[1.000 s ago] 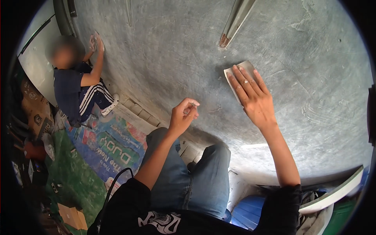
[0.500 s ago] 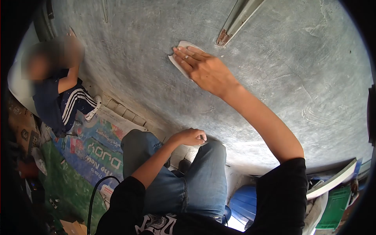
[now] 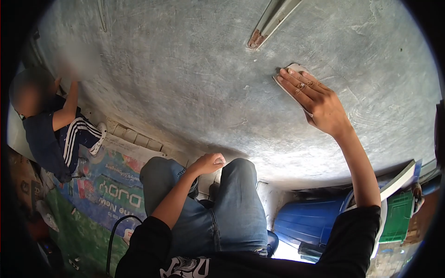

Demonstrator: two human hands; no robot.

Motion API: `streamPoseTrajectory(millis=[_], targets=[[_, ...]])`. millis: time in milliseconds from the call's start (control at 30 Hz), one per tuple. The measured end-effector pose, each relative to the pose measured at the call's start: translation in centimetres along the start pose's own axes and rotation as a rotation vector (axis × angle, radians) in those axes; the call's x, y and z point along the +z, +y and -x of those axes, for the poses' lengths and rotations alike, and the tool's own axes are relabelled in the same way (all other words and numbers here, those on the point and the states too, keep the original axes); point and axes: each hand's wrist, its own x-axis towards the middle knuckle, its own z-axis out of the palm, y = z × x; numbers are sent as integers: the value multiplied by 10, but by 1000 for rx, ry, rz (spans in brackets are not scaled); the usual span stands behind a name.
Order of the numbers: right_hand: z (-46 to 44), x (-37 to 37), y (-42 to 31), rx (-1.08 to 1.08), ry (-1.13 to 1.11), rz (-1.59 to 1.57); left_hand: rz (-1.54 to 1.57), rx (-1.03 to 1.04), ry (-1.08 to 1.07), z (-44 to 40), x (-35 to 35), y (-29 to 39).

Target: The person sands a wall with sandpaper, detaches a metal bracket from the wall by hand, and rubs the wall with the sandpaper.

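My right hand (image 3: 320, 104) presses a folded, pale sheet of sandpaper (image 3: 296, 68) flat against the grey plastered wall (image 3: 185, 69). Its fingers lie together along the sheet, whose edges stick out past the fingertips and along one side. Whitish dust marks a few fingers. My left hand (image 3: 207, 163) hovers between my knees with its fingers curled in. Nothing shows in it, and pale dust sits on its fingertips. The wall surface carries scratches and lighter patches around the sheet.
A metal bracket (image 3: 271, 25) with a rusty end juts from the wall above. Another person (image 3: 51, 120) crouches at the left, arms raised to the wall. A printed banner (image 3: 116, 185) covers the floor. Blue bin (image 3: 306, 220) and green container (image 3: 396, 217) stand at lower right.
My right hand has moved right and slightly down along the wall with the sandpaper. The view has shifted, and my left hand stays curled near my knees.
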Motion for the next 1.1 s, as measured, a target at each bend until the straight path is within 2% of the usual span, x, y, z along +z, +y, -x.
streamPoseTrajectory(millis=[133,233,367,467,700,833,900,933,1000,1100], targets=[[-24,8,-8,-16,-38,-12,-58,-3,-29,0,-4,20],[-67,36,-26,-125,97,-11,-18,-14,7,-5,-9,23],[-134,87,-62,-106,225,-136,226,-16,61,-12,-3,-21],[-154,103,-79,-89,270,-104,146,-95,154,-4,-7,-32],[-62,59,-32,-107,264,49,200,-130,137,0,-13,-27],[13,8,9,-75,75,146,165,-85,78,-5,-7,1],[43,-8,20,7,-46,192,199,-50,65,-7,-4,13],[51,-13,23,26,-69,196,214,-5,49,-8,-4,19],[55,-14,16,88,-167,191,209,-43,30,-9,-7,30],[32,9,-2,110,-180,135,218,-51,26,-12,-6,31]])
